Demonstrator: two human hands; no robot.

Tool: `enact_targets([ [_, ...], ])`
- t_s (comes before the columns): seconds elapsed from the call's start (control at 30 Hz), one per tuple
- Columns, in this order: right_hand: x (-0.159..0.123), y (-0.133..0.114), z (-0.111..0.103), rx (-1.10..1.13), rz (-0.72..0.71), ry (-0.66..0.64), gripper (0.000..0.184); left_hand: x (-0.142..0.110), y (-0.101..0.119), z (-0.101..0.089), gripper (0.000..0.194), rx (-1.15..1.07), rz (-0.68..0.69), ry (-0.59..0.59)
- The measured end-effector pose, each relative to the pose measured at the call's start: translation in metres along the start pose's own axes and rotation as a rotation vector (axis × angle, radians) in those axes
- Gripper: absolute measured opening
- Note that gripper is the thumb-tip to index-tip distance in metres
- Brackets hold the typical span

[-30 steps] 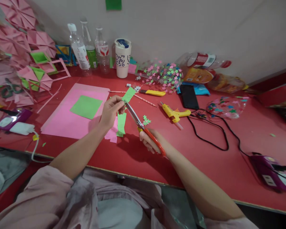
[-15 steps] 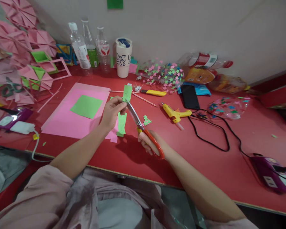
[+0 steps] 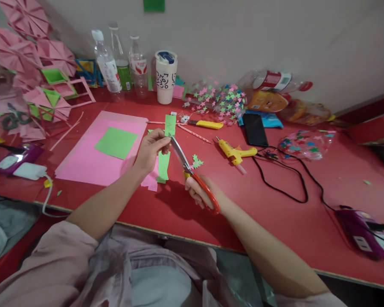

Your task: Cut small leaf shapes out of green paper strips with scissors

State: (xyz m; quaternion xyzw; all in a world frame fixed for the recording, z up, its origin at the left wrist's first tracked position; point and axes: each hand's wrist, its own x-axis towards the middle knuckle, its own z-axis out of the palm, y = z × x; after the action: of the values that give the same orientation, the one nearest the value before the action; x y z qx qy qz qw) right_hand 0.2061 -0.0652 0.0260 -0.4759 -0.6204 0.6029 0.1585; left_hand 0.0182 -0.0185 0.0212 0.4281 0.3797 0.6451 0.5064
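Between thumb and fingers, my left hand pinches a small green piece of paper with faint lines drawn on it. My right hand grips red-handled scissors, their blades looking closed or nearly so and their tip at the paper's lower edge. Below my left hand lie green paper scraps and pink paper scraps. A little pile of green paper stars rests beside the scissors. To the left, a green paper square lies on a large pink sheet.
A yellow glue gun with a black cord lies to the right, near a black phone. Behind my hands are a yellow utility knife, a white cup and several bottles. Pink paper crafts crowd the left; a purple power strip sits far right.
The green paper in my left hand has tilted slightly, showing its drawn lines more plainly. Both hands and the scissors stay almost in place. A blurred shape appears at the far left edge.
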Motion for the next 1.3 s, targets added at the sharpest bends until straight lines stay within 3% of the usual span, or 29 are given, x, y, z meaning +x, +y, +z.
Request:
enact_targets([
  [0.5, 0.0014, 0.0008, 0.0026, 0.016, 0.001, 0.048, 0.040, -0.0011, 0.0003, 0.0011, 0.018, -0.096, -0.031, 0.004],
  [0.73, 0.0008, 0.0002, -0.0007, -0.030, -0.002, 0.003, 0.035, -0.0007, 0.0035, 0.0010, 0.017, -0.126, -0.043, -0.002],
  [1.3, -0.0009, 0.0008, 0.0008, 0.033, -0.023, 0.017, 0.041, -0.0005, 0.0030, -0.0001, 0.017, -0.097, -0.033, -0.021],
])
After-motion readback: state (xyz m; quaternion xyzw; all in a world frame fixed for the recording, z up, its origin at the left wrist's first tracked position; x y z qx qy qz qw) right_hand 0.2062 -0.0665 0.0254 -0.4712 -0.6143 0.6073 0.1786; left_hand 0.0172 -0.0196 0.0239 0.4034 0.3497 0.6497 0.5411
